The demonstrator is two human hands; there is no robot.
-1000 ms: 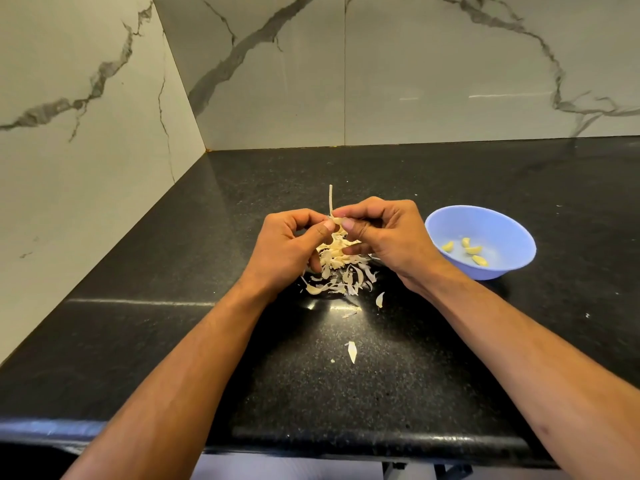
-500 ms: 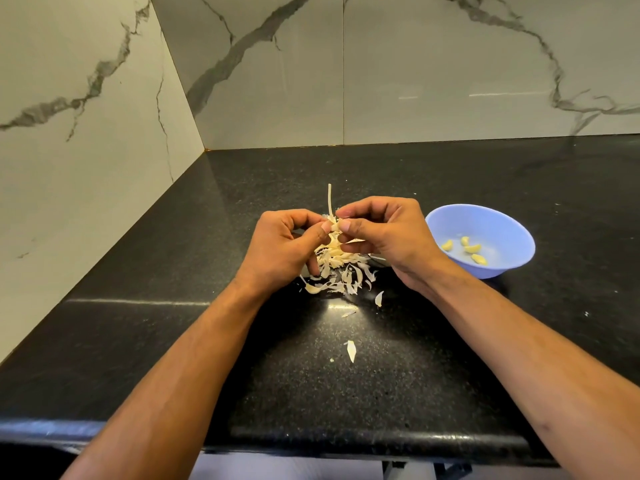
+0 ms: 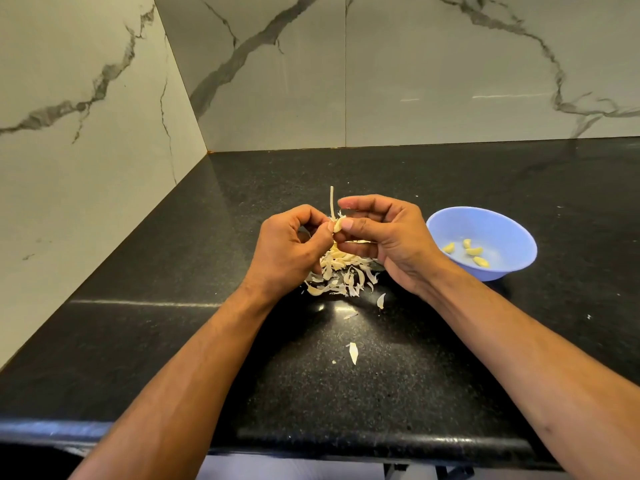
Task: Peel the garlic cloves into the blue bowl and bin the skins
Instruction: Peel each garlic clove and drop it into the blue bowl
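Spanning the frame: black speckled counter (image 3: 214,341), rounded front edge nearest, meeting white veined marble walls (image 3: 450,71) in the far-left corner. Open surface left, right and behind the work. Left hand (image 3: 289,252) and right hand (image 3: 382,237) raised together at centre — both pinching one garlic clove (image 3: 338,224) above a skin pile (image 3: 341,275). Blue bowl (image 3: 512,233) just right, holding four peeled cloves (image 3: 467,251). Loose skin flakes (image 3: 353,352) nearer the front edge. No legible writing.

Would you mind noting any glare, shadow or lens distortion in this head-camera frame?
Head view: wide-angle bending bows the countertop edge; bright glare sits by the garlic skins and streaks leftward; forearms cast soft shadows; the blue bowl stays sharp.
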